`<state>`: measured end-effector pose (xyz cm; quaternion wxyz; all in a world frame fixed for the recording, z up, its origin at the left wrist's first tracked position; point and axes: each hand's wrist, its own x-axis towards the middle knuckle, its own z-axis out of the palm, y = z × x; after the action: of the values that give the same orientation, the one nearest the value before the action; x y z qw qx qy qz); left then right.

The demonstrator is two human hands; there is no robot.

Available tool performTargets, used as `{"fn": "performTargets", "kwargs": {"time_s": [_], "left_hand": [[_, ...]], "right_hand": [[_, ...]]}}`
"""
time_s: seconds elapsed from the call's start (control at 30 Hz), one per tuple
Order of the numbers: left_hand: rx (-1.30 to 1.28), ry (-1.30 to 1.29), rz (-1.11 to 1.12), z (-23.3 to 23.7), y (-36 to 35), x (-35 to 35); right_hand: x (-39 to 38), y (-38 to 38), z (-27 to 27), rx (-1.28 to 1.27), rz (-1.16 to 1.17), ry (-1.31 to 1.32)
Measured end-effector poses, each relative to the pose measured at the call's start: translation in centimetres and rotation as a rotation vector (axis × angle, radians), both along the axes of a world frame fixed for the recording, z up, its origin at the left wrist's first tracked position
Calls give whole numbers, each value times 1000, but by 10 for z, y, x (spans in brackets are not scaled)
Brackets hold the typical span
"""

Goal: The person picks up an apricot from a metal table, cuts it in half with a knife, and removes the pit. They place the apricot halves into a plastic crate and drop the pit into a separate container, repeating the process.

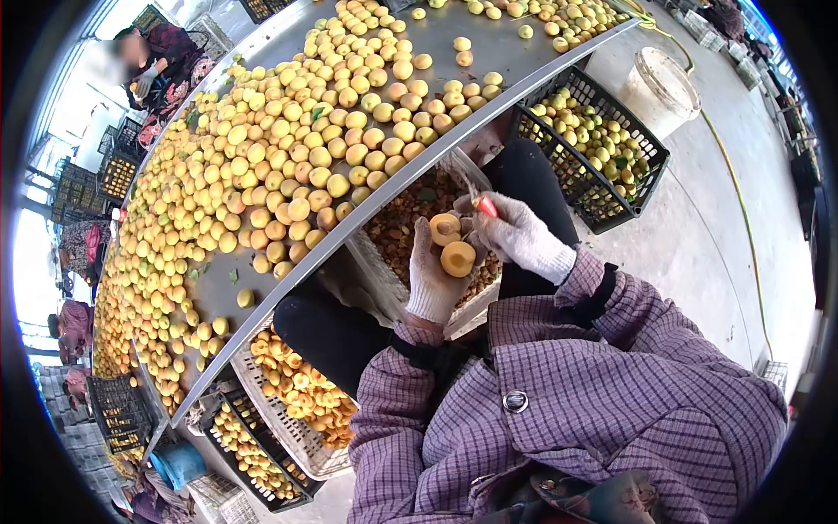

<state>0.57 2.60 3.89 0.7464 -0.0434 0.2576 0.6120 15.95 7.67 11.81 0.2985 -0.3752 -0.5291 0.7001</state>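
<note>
In white knit gloves, both hands meet above a crate of pits (397, 223) between my knees. My left hand (430, 278) cups an apricot split in two. One apricot half (444, 229) lies above the other apricot half (457, 259), cut faces up, each showing a hollow. My right hand (524, 236) is closed round a small knife (486, 206) with a red handle, close beside the halves; its thin blade points up and away. The right fingertips are partly hidden behind the fruit.
A metal table (301, 266) heaped with whole apricots (262, 157) slopes across the left. A white crate (301, 437) of apricot halves sits by my left knee. Black crate (602, 144) of greenish fruit and white bucket (661, 92) stand right. A co-worker (161, 65) sits across the table.
</note>
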Motion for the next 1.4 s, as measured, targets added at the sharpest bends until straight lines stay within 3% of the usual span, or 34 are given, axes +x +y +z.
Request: {"fn": "performTargets", "kwargs": {"time_s": [0.23, 0.4, 0.73, 0.8, 0.83, 0.9, 0.93, 0.97, 1.03, 1.1, 1.3, 1.4], "left_hand": [[37, 3, -215, 30, -8, 15], [-51, 14, -336, 20, -10, 24], [-29, 90, -398, -14, -11, 21], [170, 723, -264, -31, -11, 26], [169, 728, -261, -32, -10, 25], [113, 629, -252, -27, -12, 23], [-28, 298, -382, 11, -6, 19], [-30, 298, -385, 11, -7, 19], [33, 148, -312, 11, -10, 21], [74, 99, -306, 14, -10, 24], [113, -45, -371, 4, -6, 19], [-45, -24, -320, 16, -8, 26]], "right_hand": [[-1, 24, 8, -45, -127, 537], [-9, 20, -3, -96, -222, 551], [-14, 8, -16, 251, -119, 135], [-17, 7, -24, 567, -57, 10], [-13, 6, -22, 659, -13, -36], [-22, 9, -36, 475, -134, 140], [-17, 12, -23, 212, -139, 192], [-15, 17, -24, -60, -198, 396], [-18, 27, -21, -269, -321, 610], [-18, 30, -18, -338, -399, 494], [-18, 42, -40, -651, -440, 671], [-19, 45, -44, -675, -382, 702]]}}
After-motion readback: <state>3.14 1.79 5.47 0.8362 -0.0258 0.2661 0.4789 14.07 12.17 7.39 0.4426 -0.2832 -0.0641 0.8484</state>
